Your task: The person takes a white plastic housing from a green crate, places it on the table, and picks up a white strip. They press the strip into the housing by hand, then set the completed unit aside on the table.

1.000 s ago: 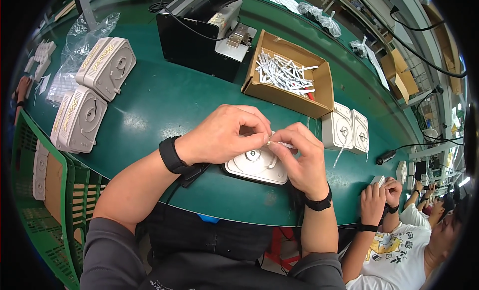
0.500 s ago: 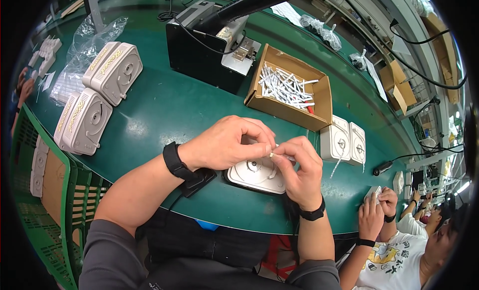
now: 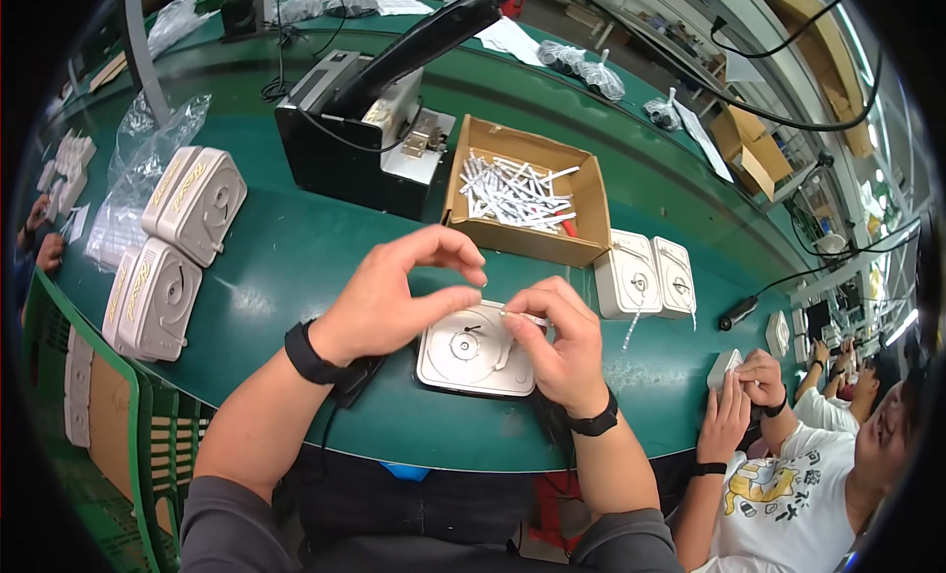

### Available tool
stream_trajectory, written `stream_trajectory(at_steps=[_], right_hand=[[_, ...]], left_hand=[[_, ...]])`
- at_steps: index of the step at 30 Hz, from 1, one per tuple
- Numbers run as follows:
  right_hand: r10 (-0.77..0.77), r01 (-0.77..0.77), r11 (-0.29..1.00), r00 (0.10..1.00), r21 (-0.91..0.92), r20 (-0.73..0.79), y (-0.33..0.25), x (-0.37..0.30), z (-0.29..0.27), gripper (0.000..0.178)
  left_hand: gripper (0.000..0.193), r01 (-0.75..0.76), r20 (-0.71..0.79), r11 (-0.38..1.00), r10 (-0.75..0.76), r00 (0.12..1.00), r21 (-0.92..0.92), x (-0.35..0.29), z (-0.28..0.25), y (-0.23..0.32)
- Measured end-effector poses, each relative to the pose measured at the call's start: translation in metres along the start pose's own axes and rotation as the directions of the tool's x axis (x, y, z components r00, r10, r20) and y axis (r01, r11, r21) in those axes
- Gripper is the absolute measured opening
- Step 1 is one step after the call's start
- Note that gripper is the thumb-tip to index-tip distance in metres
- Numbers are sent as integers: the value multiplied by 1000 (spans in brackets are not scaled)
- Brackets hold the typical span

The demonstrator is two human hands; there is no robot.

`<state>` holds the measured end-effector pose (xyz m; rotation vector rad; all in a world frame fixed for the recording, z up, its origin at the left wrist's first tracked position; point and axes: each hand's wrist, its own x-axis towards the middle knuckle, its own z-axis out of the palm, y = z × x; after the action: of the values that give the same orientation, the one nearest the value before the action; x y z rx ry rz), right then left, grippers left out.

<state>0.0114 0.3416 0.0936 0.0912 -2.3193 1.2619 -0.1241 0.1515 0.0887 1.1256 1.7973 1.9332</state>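
A white rounded housing (image 3: 443, 368) with a round hub lies flat on the green table in front of me. Above its upper right corner, my right hand (image 3: 569, 351) is closed, pinching a thin white strip (image 3: 538, 320) between thumb and index finger. My left hand (image 3: 386, 295) hovers over the housing's upper left side. Its fingers are apart, the thumb and index finger curved, with nothing between them. A gap separates it from the strip.
Beyond my hands stands a cardboard box (image 3: 527, 245) of white strips (image 3: 507, 194). A black bench machine (image 3: 320, 144) is behind to the left. Similar housings stand at left (image 3: 168, 297) and right (image 3: 626, 277). A green crate (image 3: 138, 445) sits lower left; a co-worker's hands (image 3: 734, 405) work at right.
My left hand has let go of the strip and moved left, its fingers opening. My right hand keeps the strip. The view has shifted, uncovering more of the housing.
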Motion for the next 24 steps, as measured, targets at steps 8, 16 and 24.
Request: stream_trajectory(at_steps=[8,16,24], right_hand=[[83,-83,997,996,2,20,1,2,-1,9],[99,-99,994,995,-37,6,5,1,-1,8],[123,-121,992,991,-36,57,11,2,-5,9]], left_hand=[[35,425,21,795,-480,877,433,7,-7,15],[17,-182,188,922,123,974,341,4,-6,-4],[15,-262,355,867,107,929,423,-3,-3,-13]])
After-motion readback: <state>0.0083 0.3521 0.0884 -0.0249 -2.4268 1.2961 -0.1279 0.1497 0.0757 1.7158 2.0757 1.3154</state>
